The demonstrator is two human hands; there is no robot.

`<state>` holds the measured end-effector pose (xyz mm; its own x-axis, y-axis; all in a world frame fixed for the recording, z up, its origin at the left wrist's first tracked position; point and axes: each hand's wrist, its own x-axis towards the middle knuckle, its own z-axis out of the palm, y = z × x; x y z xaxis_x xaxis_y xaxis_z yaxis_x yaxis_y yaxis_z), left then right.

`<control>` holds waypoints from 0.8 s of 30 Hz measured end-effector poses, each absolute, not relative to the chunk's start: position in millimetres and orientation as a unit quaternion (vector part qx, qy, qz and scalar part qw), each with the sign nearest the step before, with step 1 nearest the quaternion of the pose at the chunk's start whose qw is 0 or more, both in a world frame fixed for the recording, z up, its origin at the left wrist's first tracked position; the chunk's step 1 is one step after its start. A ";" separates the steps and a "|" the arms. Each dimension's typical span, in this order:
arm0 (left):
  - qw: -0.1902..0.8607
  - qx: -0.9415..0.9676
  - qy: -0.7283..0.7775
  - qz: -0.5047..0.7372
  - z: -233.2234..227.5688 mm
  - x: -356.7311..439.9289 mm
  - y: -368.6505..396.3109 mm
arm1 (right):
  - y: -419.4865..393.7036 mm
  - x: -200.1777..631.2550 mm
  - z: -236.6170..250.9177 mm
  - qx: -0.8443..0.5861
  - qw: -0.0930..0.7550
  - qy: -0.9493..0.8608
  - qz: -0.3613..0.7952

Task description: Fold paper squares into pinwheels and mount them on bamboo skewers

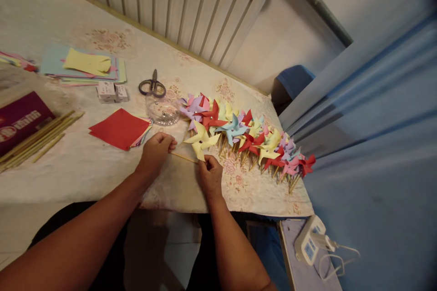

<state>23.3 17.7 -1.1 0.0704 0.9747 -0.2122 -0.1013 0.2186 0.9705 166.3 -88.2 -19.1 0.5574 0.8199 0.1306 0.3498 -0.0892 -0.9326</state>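
My left hand pinches one end of a thin wooden stick that lies across the table's front edge. At the stick's other end, my right hand grips it just below a yellow paper pinwheel. The pinwheel rests against a long row of finished pinwheels in red, blue, pink, purple and yellow, laid along the right part of the table.
Red paper squares lie left of my hands, a clear plastic container and scissors behind them. Wooden sticks, a maroon box, small white boxes and coloured paper sheets lie at left. A power strip sits at the lower right.
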 end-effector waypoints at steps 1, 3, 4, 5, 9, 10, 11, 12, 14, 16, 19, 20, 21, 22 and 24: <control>0.591 0.432 0.508 0.453 -0.8 23.2 17.5 | -88.1 166.1 -19.2 -0.705 0.533 -0.413 0.221; 0.588 0.439 0.510 0.448 -0.6 22.9 17.3 | -87.8 165.8 -19.1 -0.706 0.531 -0.412 0.222; 0.586 0.443 0.510 0.447 -1.0 22.9 17.3 | -87.7 165.7 -18.9 -0.707 0.530 -0.412 0.223; 0.585 0.446 0.510 0.446 -1.8 22.9 17.4 | -87.6 165.6 -18.7 -0.708 0.527 -0.413 0.224; 0.584 0.457 0.507 0.440 -6.8 23.4 18.6 | -87.8 165.4 -17.8 -0.709 0.524 -0.413 0.230; 0.582 0.462 0.507 0.436 -8.1 23.6 18.9 | -87.9 165.5 -17.8 -0.709 0.523 -0.413 0.231; 0.580 0.468 0.508 0.433 -9.1 23.6 19.0 | -88.1 165.6 -18.0 -0.709 0.522 -0.414 0.230; 0.575 0.475 0.508 0.430 -9.7 23.5 19.0 | -88.2 165.7 -18.3 -0.710 0.519 -0.417 0.229; 0.556 0.497 0.513 0.425 -9.4 23.0 18.2 | -88.5 166.2 -19.2 -0.713 0.514 -0.420 0.225; 0.517 0.536 0.522 0.415 -7.3 21.8 16.2 | -88.9 167.0 -20.2 -0.714 0.516 -0.420 0.219; 0.430 0.614 0.536 0.387 -4.9 19.4 10.6 | -90.8 168.5 -21.2 -0.712 0.521 -0.419 0.214; 0.398 0.639 0.538 0.379 -5.5 18.6 8.3 | -91.9 169.1 -21.6 -0.713 0.522 -0.417 0.212; 0.365 0.663 0.536 0.373 -7.3 18.0 5.9 | -93.3 169.7 -22.0 -0.715 0.523 -0.414 0.210; 0.331 0.688 0.529 0.369 -10.2 17.5 3.4 | -95.0 170.3 -22.4 -0.716 0.526 -0.408 0.208; 0.260 0.750 0.486 0.367 -18.7 17.3 -1.7 | -99.4 171.7 -23.4 -0.718 0.536 -0.394 0.206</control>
<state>17.3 -1.7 -18.7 0.2591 0.9191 0.2970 0.5372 -0.3926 0.7465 171.7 -99.4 -23.4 0.6054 0.7858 0.1262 0.3453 -0.1164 -0.9313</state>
